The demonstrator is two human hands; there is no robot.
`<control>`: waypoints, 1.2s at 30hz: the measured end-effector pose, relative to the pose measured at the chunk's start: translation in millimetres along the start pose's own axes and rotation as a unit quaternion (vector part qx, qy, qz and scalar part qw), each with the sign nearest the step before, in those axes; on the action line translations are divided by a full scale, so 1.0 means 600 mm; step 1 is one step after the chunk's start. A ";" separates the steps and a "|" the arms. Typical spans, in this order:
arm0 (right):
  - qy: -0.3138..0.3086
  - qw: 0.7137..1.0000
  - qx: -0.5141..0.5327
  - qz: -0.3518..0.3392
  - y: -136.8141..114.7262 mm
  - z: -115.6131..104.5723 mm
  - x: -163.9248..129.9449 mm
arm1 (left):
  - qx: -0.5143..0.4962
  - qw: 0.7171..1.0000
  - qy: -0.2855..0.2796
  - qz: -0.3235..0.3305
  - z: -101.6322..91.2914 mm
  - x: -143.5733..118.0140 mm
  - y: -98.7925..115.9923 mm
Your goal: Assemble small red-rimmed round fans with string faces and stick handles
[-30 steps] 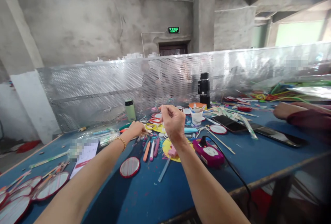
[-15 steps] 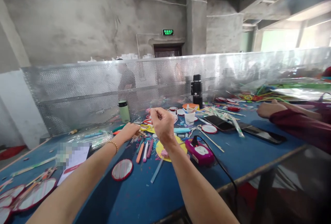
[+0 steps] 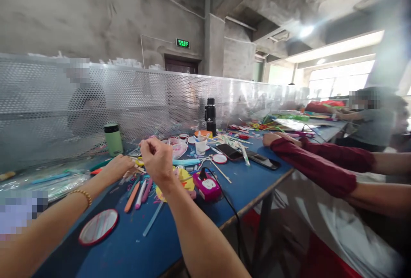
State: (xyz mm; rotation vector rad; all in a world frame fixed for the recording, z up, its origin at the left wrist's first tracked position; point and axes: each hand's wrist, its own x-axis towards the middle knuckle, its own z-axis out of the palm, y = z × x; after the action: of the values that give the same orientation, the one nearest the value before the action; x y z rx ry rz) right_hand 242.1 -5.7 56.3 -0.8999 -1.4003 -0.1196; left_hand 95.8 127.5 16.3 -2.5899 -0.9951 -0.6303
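View swung right; left hand [image 3: 118, 168] and right hand [image 3: 157, 159] curled, contents unclear; orange pen [image 3: 132, 198] between, nearer viewer.

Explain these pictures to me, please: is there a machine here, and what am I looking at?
There is no robot here, only a person with two bare hands. One camera, worn on that person's head, takes every picture, looking forward and down.

On the blue table, the left hand reaches low among small clutter. The right hand is raised, fingers curled. Whether either holds something is too hard to tell.

Nearby lie a red-rimmed disc, an orange pen and a purple box with a black cable. Behind stand a green bottle and a black flask. The maroon sleeves belong to someone else.
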 end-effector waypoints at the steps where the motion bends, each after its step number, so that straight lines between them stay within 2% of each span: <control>1: -0.005 1.000 -0.004 -0.006 0.001 0.001 0.000 | 0.008 1.000 -0.015 0.010 -0.003 -0.003 -0.001; 5: -0.028 0.999 -0.026 -0.011 0.010 0.006 0.001 | 0.045 0.998 -0.039 0.003 -0.021 -0.015 0.004; 8: -0.042 0.998 -0.045 -0.026 0.016 0.008 0.004 | 0.023 0.998 -0.018 -0.051 -0.043 -0.023 0.023; 11: -0.074 0.992 -0.096 -0.041 0.017 0.007 0.004 | -0.051 0.994 0.032 -0.089 -0.072 -0.036 0.051; 13: -0.120 0.982 -0.140 -0.047 0.015 0.006 0.001 | -0.101 0.984 0.078 -0.122 -0.095 -0.050 0.071; 15: -0.172 0.967 -0.182 -0.056 0.012 0.005 -0.001 | -0.169 0.971 0.110 -0.128 -0.121 -0.067 0.090; 17: -0.215 0.951 -0.214 -0.064 0.010 0.004 -0.003 | -0.241 0.954 0.125 -0.132 -0.145 -0.085 0.106; 20: -0.259 0.928 -0.260 -0.068 0.011 0.002 -0.003 | -0.346 0.914 0.111 -0.180 -0.170 -0.111 0.123; 23: -0.304 0.899 -0.311 -0.056 0.014 0.002 -0.001 | -0.440 0.864 0.079 -0.232 -0.168 -0.134 0.127; 26: -0.327 0.885 -0.327 -0.047 0.020 0.003 -0.002 | -0.498 0.824 0.056 -0.264 -0.140 -0.152 0.116; 31: -0.347 0.864 -0.362 -0.047 0.027 0.005 -0.006 | -0.478 0.829 0.037 -0.288 -0.098 -0.167 0.104; 36: -0.369 0.832 -0.409 -0.065 0.029 0.013 -0.010 | -0.534 0.791 0.010 -0.300 -0.100 -0.166 0.119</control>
State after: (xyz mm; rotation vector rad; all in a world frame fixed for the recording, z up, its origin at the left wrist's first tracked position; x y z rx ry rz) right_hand 244.3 8.1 42.1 -1.6720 -2.1951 -0.5541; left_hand 61.1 -4.3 10.6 -3.0440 -1.8879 -1.8275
